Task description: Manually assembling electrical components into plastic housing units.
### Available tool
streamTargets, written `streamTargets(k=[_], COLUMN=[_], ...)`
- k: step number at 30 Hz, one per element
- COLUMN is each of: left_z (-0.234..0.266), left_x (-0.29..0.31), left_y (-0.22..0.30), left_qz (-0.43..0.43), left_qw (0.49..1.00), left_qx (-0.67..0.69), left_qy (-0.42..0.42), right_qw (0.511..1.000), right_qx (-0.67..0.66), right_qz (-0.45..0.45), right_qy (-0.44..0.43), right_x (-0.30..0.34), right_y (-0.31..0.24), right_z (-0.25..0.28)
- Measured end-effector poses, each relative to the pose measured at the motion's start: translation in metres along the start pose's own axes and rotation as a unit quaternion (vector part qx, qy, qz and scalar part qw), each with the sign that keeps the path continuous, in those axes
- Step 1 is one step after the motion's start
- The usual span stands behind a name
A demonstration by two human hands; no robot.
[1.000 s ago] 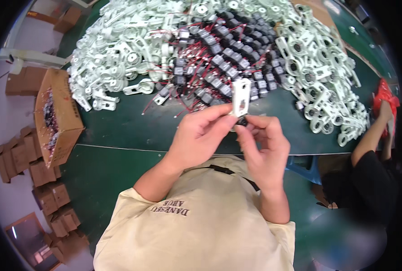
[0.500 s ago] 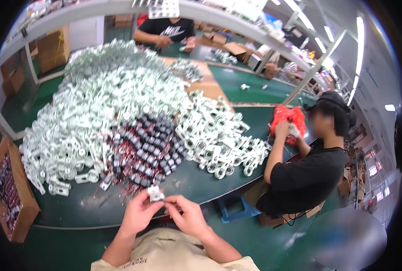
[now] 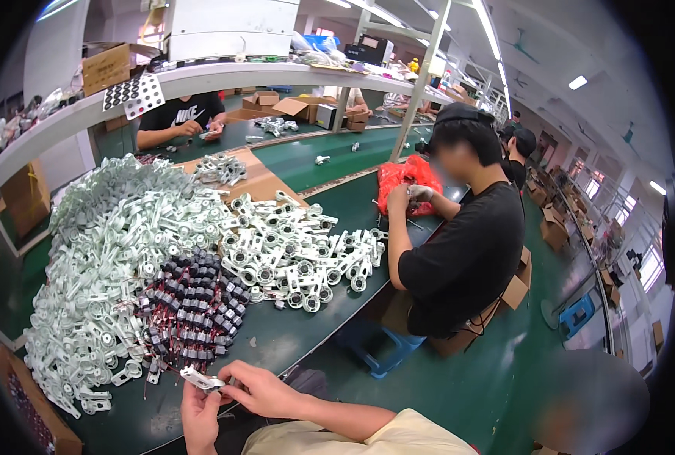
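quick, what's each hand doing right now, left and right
Left hand: closed on the white plastic part, gripping it from below.
Right hand: fingers pinching the same part's right end.

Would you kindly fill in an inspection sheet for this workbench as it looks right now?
Surface: green bench, mostly covered.
Job's things: white plastic bracket held by both hands.
Clutter: heap of white brackets; pile of small dark parts with red wires; cardboard box.
Grippers: left hand and right hand pinch the bracket.
Cables: thin red wires on the dark parts.
Surroundings: co-worker in black with red bag; upper shelf.
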State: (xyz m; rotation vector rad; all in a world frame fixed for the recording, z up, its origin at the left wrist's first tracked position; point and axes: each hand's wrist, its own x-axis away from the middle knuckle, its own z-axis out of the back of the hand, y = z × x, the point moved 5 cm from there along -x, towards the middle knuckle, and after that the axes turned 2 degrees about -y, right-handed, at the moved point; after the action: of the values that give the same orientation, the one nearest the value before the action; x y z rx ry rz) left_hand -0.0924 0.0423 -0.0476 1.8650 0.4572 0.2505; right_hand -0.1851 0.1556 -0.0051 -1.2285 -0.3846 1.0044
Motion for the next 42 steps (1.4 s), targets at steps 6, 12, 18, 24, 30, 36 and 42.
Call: streamTargets(k=[6, 12, 18, 24, 30, 36, 42], left_z=[0.002, 0.005, 0.008, 0.053, 0.059, 0.057, 0.057], left_x=[0.006, -0.015, -0.070, -0.124, -0.149, -0.147, -0.138], left_y=[-0.006, -0.003, 0.031, 0.056, 0.048, 0.039, 0.044], left_qz=[0.014, 0.005, -0.008, -0.019, -0.078, -0.037, -0.036], left_qw=[0.999, 0.995, 0.997, 0.992, 0.991, 0.999, 0.998], left_qx=[0.029, 0.056, -0.039, -0.051, -0.078, 0.007, 0.004], left_qy=[0.033, 0.084, 0.066, 0.112, 0.081, 0.030, 0.059], right_qw=[0.999, 0.999, 0.999, 0.994, 0.983, 0.961, 0.954], right_qx=[-0.037, -0.009, -0.038, -0.098, -0.183, -0.269, -0.293], right_qz=[-0.012, 0.008, 0.008, 0.046, 0.007, -0.064, -0.062], right_qy=[-0.013, -0.031, 0.003, 0.010, -0.006, -0.019, -0.031], right_x=[0.001, -0.022, -0.076, -0.165, -0.192, -0.183, -0.177], right_y=[0.006, 0.002, 0.010, 0.018, 0.060, 0.064, 0.056], right_z=[-0.004, 0.001, 0.016, 0.007, -0.006, -0.002, -0.008])
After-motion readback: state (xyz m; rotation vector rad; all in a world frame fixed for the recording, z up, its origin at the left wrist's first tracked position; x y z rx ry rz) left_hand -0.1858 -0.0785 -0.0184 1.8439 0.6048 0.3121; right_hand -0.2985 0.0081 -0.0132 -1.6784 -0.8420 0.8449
